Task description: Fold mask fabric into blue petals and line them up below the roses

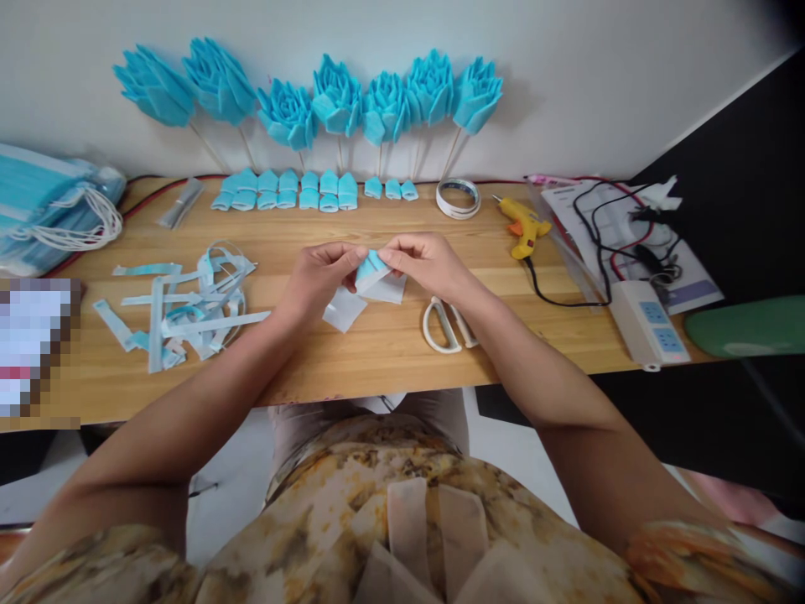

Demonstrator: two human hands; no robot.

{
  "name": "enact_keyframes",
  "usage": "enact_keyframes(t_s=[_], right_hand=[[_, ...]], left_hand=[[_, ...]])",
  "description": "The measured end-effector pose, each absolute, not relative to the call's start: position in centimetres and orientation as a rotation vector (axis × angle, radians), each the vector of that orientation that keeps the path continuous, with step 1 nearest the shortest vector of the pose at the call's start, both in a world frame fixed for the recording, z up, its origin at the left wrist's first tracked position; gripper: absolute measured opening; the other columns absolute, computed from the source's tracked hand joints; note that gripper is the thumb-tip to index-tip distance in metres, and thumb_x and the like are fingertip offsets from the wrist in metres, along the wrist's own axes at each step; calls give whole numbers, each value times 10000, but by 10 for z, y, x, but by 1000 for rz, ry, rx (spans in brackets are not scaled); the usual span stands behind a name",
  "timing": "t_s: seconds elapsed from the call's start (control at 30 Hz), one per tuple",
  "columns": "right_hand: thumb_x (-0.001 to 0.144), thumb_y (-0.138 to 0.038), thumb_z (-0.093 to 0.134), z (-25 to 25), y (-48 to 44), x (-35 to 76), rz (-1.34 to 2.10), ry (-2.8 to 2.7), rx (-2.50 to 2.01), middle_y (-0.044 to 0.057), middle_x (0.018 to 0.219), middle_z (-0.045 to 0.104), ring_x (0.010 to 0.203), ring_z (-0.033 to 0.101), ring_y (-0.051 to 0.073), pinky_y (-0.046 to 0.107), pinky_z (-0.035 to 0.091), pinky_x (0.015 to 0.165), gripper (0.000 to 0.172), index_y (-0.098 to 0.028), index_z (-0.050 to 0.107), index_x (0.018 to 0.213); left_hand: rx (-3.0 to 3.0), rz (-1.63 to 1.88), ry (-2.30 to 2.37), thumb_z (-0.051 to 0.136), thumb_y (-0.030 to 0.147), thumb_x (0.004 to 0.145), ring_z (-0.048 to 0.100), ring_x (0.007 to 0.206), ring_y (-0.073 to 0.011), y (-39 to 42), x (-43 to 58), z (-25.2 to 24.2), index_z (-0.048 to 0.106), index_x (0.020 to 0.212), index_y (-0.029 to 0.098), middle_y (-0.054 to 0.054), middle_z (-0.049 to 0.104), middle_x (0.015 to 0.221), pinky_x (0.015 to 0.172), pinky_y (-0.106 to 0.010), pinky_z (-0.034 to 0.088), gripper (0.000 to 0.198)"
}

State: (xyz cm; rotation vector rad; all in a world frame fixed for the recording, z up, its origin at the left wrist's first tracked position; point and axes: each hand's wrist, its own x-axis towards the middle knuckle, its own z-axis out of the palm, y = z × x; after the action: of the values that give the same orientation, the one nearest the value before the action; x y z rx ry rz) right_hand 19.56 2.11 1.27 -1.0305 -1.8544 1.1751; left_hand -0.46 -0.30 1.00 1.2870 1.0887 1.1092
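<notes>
Between my two hands is a small folded piece of blue and white mask fabric (pixel 372 270), pinched at its upper corners. My left hand (pixel 324 273) grips its left side with thumb and forefinger. On the other side my right hand (pixel 424 262) has its fingertips closed on the right corner. Just below lie flat white fabric squares (pixel 345 310) on the wooden table. White-handled scissors (pixel 442 327) rest by my right wrist, their blades hidden under the forearm. Rows of folded blue petals (pixel 288 189) sit beyond my hands.
Blue fabric flowers (pixel 338 96) on sticks lean along the wall. Cut strips (pixel 189 302) are heaped on the left, near a bag of masks (pixel 50 205). To the right are a tape roll (pixel 458 199), a yellow glue gun (pixel 527 228) with its cable, and a power strip (pixel 651 325).
</notes>
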Motion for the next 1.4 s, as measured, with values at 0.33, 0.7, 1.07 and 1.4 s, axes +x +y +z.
enact_keyframes(t_s=[0.33, 0.7, 1.07, 1.4], right_hand=[[880, -569, 664, 16, 18, 193, 1193, -1888, -1018, -13, 653, 584, 640, 511, 119, 268, 379, 612, 418, -174, 648, 741], [837, -456, 699, 14, 16, 193, 1205, -1940, -1035, -52, 606, 464, 591, 376, 90, 258, 255, 548, 324, -183, 594, 696], [841, -515, 727, 11, 23, 193, 1130, -1727, -1012, -50, 658, 473, 628, 384, 100, 262, 300, 585, 378, -202, 549, 727], [874, -593, 674, 16, 18, 192, 1127, -1799, -1027, -42, 640, 457, 638, 385, 111, 276, 317, 602, 451, -203, 543, 690]], left_hand=[[1290, 1127, 1087, 773, 337, 815, 509, 524, -80, -2, -3, 10, 679, 671, 182, 22, 610, 599, 511, -201, 416, 232], [1333, 1160, 1108, 778, 300, 821, 511, 512, -82, -5, 0, 12, 673, 654, 182, 27, 605, 562, 517, -203, 432, 230], [1309, 1086, 1024, 788, 406, 840, 566, 541, -86, -5, 1, 4, 704, 696, 165, -15, 674, 633, 554, -208, 490, 293], [1357, 1039, 1071, 804, 385, 825, 551, 532, -92, -7, 2, 13, 696, 650, 171, -11, 672, 605, 558, -222, 486, 296]])
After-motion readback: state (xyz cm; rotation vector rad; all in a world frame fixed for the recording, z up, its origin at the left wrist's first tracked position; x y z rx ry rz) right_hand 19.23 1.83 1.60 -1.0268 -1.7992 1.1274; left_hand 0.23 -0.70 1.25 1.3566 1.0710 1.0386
